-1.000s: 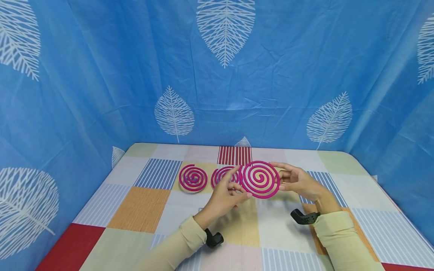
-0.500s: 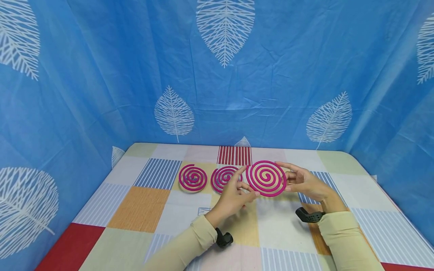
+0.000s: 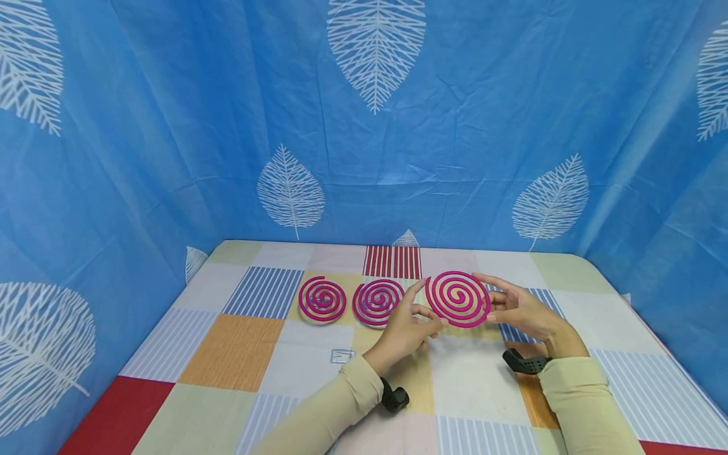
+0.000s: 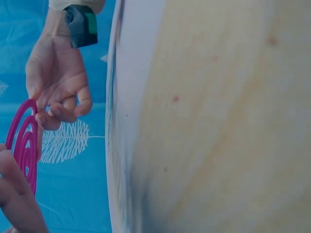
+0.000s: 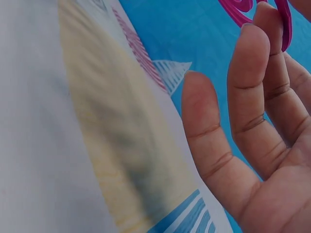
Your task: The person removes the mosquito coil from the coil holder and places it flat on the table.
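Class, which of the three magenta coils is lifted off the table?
The rightmost coil, held up between the left hand and right hand; the leftmost coil and middle coil rest on the table.

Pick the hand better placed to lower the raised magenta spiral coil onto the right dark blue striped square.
Right, probably: the right hand holds the magenta spiral coil by the edge nearest the dark blue striped cloth square. The left hand holds the opposite edge, farther from that square.
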`<state>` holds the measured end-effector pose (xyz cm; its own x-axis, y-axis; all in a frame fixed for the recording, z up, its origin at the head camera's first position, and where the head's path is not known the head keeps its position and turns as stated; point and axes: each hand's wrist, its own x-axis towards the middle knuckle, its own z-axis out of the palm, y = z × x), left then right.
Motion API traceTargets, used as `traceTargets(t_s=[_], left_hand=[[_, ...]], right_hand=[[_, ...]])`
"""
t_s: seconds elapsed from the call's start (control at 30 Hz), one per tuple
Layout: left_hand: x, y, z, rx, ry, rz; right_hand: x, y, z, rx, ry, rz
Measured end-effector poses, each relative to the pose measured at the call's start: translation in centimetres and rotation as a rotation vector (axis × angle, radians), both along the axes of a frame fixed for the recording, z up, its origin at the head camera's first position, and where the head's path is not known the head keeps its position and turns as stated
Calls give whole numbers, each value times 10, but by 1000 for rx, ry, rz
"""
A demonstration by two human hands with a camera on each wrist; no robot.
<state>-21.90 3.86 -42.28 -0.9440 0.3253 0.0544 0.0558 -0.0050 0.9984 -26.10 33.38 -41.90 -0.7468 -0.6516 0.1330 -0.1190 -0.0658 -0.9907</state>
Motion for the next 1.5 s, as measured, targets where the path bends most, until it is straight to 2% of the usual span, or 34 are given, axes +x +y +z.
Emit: traceTargets(t_s=[0.17, 0.3, 0.53, 0.83, 0.97, 1.2, 1.33, 1.5], left_hand=[[-6, 4, 1, -39, -6, 7], [-11, 8, 3, -66, -54, -5], [-18, 15, 2, -3, -129, -16], [-26, 19, 4, 1, -211, -25], [-27, 21, 2, -5, -244, -17], [-28, 21, -7, -12, -283, -27], [-30, 21, -11, -6, -303, -47], [-31, 21, -12, -9, -320, -73]], right_hand=[[-1, 4, -4, -16, -18, -25], [-1, 6, -7, 10, -21, -76], [-1, 9, -12, 6, -39, -106], [-1, 10, -12, 27, -64, -160], [0, 11, -14, 60, -74, -196], [0, 9, -18, 138, -161, -280], [0, 10, -21, 147, -187, -287], [1, 12, -22, 156, -173, -285]])
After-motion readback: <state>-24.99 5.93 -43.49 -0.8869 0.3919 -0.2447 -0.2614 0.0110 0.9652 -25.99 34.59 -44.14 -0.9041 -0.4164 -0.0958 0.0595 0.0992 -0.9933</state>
